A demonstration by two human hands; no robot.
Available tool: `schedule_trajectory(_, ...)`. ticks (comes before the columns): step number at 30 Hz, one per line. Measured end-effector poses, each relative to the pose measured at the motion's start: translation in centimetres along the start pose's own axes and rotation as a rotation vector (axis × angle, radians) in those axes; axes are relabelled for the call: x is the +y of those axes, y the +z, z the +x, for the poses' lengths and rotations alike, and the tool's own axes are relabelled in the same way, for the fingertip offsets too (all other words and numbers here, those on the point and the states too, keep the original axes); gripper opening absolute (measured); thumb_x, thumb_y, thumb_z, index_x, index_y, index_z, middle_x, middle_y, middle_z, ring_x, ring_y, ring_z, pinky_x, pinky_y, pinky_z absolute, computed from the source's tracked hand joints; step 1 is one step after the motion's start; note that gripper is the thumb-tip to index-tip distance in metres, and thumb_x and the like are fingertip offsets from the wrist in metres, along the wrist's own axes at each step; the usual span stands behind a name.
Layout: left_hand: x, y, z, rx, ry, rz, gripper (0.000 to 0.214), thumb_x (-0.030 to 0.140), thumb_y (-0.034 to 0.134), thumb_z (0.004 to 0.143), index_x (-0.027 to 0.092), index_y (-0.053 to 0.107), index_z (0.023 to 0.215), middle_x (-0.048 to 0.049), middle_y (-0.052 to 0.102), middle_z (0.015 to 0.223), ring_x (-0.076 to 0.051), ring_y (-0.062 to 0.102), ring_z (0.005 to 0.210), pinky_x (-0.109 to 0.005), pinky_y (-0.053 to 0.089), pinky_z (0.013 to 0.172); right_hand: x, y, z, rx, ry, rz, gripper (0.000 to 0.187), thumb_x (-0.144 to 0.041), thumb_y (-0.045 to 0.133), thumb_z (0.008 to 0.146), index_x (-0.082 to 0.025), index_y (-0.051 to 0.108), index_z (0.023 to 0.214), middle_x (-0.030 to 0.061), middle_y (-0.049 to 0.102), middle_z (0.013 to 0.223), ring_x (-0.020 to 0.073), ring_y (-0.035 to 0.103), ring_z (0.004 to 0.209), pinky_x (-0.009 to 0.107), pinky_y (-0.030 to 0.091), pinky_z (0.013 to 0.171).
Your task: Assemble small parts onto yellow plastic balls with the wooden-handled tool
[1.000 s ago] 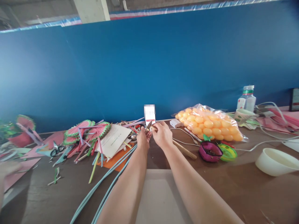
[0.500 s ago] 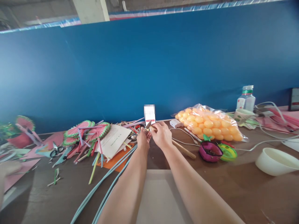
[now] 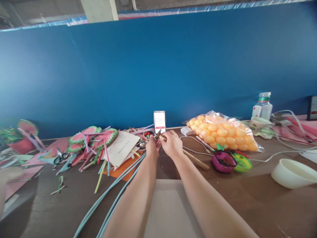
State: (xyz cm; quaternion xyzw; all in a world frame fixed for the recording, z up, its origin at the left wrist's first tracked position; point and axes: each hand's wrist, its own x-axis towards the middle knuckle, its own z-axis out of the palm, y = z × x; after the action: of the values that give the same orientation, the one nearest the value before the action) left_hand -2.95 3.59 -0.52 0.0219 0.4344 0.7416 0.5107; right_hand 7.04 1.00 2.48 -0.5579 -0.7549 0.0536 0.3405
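My left hand point(image 3: 152, 147) and my right hand point(image 3: 171, 142) meet at the middle of the table, in front of an upright phone point(image 3: 159, 120) with a lit screen. Between my fingers shows a small brown thing with a dark pointed tip point(image 3: 158, 133); its kind is too small to tell. My left fingers are curled around its lower part. The right thumb and fingers pinch a pale bit at its side, largely covered by the hand. A round shiny metal piece point(image 3: 143, 145) lies just left of my left hand, and a wooden stick point(image 3: 196, 160) lies right of my right wrist.
Left are pink-green paper fans point(image 3: 105, 137), scissors point(image 3: 60, 156), papers point(image 3: 122, 147) and blue tubes point(image 3: 106, 195). To the right lie a bag of orange balls point(image 3: 223, 130), a purple container point(image 3: 223, 162) and a white bowl point(image 3: 292, 173). Another person's arm point(image 3: 7, 178) is at far left.
The view has shifted slightly. Both hands stay together at nearly the same place, still closed around the small brown thing.
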Motion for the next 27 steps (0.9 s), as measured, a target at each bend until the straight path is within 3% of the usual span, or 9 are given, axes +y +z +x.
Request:
schedule_trajectory(10,0.4,-0.1,-0.4,0.054,0.058,0.108,0.018,0.030,0.057,0.088,0.014,0.055,0.079,-0.0019,0.055,0.065,-0.010,0.057,0.051,-0.022,0.052,0.053,0.3,-0.5,0.2,-0.100,0.039,-0.029,0.019,-0.027,0.053,0.086,-0.027,0.067,0.099,0.0060,0.059,0.104,0.0196,0.057,0.095,0.028,0.042,0.071)
schedule_trajectory(16,0.7,0.0,-0.6,0.152,0.152,0.202,0.021,0.035,0.056,0.089,0.015,0.053,0.083,-0.0024,0.057,0.071,-0.011,0.060,0.056,-0.019,0.048,0.051,1.6,-0.1,0.4,-0.315,0.143,-0.130,0.022,-0.023,0.052,0.084,-0.021,0.071,0.096,0.0120,0.062,0.103,0.0243,0.062,0.095,0.032,0.044,0.074)
schedule_trajectory(21,0.4,-0.2,-0.3,0.111,0.155,0.202,0.020,0.034,0.058,0.087,0.016,0.054,0.081,-0.0020,0.057,0.070,-0.011,0.060,0.057,-0.019,0.047,0.050,1.6,0.9,0.1,-0.411,0.110,-0.160,0.027,-0.021,0.054,0.081,-0.021,0.071,0.101,0.0139,0.065,0.105,0.0260,0.064,0.096,0.034,0.046,0.076)
schedule_trajectory(27,0.1,-0.4,0.0,0.057,0.135,0.210,0.019,0.034,0.057,0.087,0.016,0.055,0.082,-0.0027,0.058,0.072,-0.011,0.059,0.056,-0.021,0.048,0.051,1.4,1.4,-0.3,-0.437,0.115,-0.148,0.021,-0.027,0.057,0.082,-0.022,0.072,0.095,0.0133,0.068,0.100,0.0261,0.065,0.094,0.035,0.047,0.076)
